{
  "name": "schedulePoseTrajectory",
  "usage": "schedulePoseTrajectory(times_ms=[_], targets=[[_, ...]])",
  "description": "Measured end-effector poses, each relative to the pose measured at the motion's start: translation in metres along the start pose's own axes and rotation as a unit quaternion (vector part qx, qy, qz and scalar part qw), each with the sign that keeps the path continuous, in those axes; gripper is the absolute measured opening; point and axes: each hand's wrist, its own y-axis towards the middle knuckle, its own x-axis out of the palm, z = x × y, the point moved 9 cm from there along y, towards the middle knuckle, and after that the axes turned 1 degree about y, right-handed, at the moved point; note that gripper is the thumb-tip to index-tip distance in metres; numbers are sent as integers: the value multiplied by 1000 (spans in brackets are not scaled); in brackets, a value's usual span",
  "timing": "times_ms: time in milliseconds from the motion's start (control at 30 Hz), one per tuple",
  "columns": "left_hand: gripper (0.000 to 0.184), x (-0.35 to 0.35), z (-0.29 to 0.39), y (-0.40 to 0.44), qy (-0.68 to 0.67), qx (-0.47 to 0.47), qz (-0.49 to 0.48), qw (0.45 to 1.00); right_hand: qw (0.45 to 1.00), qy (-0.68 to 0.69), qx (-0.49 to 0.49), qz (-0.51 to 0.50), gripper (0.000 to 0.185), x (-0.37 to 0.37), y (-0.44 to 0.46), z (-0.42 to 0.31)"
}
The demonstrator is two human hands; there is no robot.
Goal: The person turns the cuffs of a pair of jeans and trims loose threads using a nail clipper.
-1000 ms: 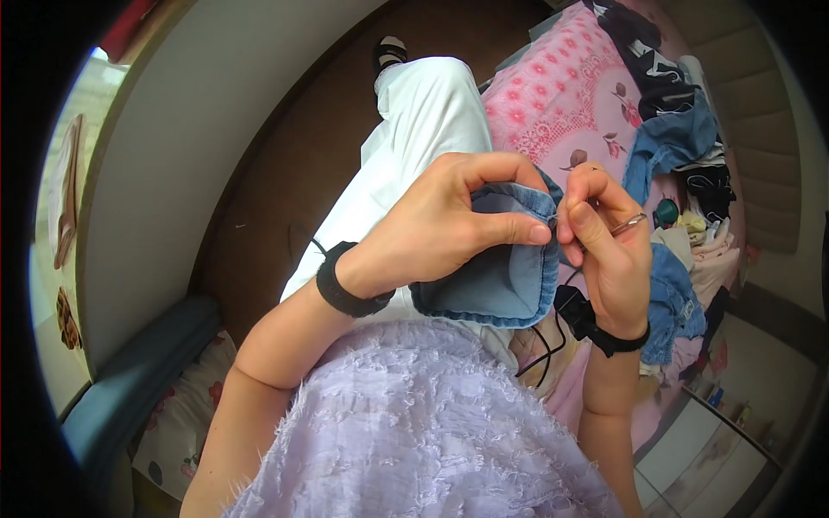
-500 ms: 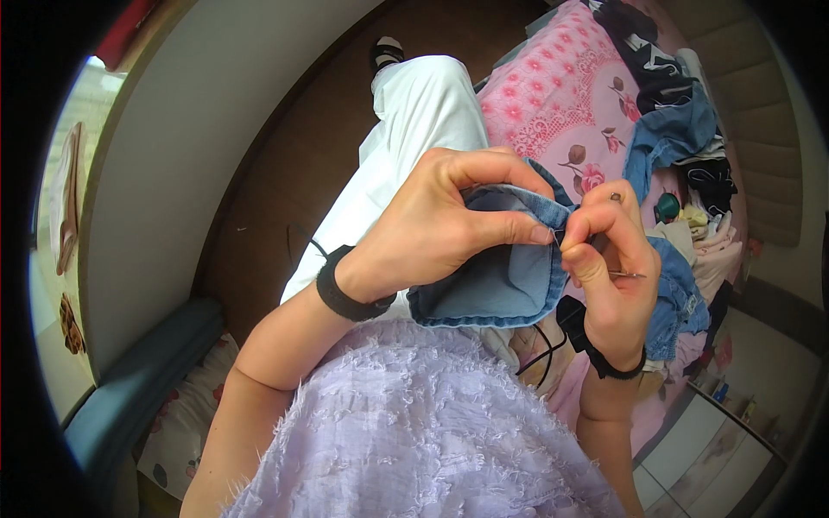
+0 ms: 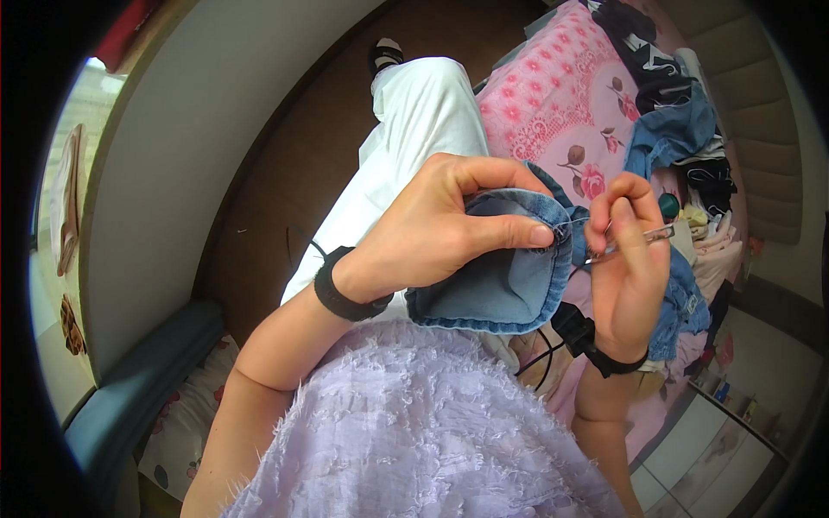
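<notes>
My left hand (image 3: 445, 226) pinches the hemmed edge of a blue denim piece (image 3: 492, 289) between thumb and forefinger. The denim's opening faces up, over my lap. Just right of that edge, my right hand (image 3: 629, 259) has its fingers curled around a slim metal tool (image 3: 658, 234) that lies across the palm. A thin pale thread (image 3: 577, 222) runs from the denim edge beside my left thumb to my right fingertips. Whether a needle is between those fingertips is too small to tell. Both wrists wear black bands.
On the right lies a bed with a pink floral sheet (image 3: 544, 112), holding denim garments (image 3: 673, 138) and other dark and light clothes. A black cable (image 3: 549, 358) hangs below my right wrist. A cabinet (image 3: 708, 445) stands at the lower right, and a pale wall rises at the left.
My right hand has moved a little right, away from the denim edge, and the thread now spans the gap. The metal tool has turned and shows more. My left hand keeps its pinch.
</notes>
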Motion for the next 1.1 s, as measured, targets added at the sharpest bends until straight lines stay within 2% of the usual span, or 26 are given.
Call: schedulePoseTrajectory(times_ms=[67,167,267,300,367,500,633,667,1100], targets=[[20,-1,-2,-1,-20,-11,-2,1000,994,87,-26,54,30,-3,-1,-5],[21,-2,-4,-1,-22,-21,2,1000,992,121,-29,-13,34,7,0,-13],[21,-3,-8,-1,-31,-30,13,999,996,57,-46,-53,41,15,-6,-14],[21,-3,-7,-1,-19,-19,13,1000,994,-59,-87,-37,44,14,-8,-20],[20,-4,-5,0,4,3,14,1000,944,-284,-165,-6,52,17,-13,-32],[19,-7,0,-2,31,33,21,999,916,-337,-206,63,67,6,-22,-45],[19,-9,3,-3,58,45,38,997,970,-139,-197,15,73,14,-23,-37],[19,-9,3,-3,61,40,42,996,969,-147,-200,-8,74,14,-25,-35],[20,-6,6,-4,60,50,40,996,961,-143,-237,17,70,15,-29,-39]])
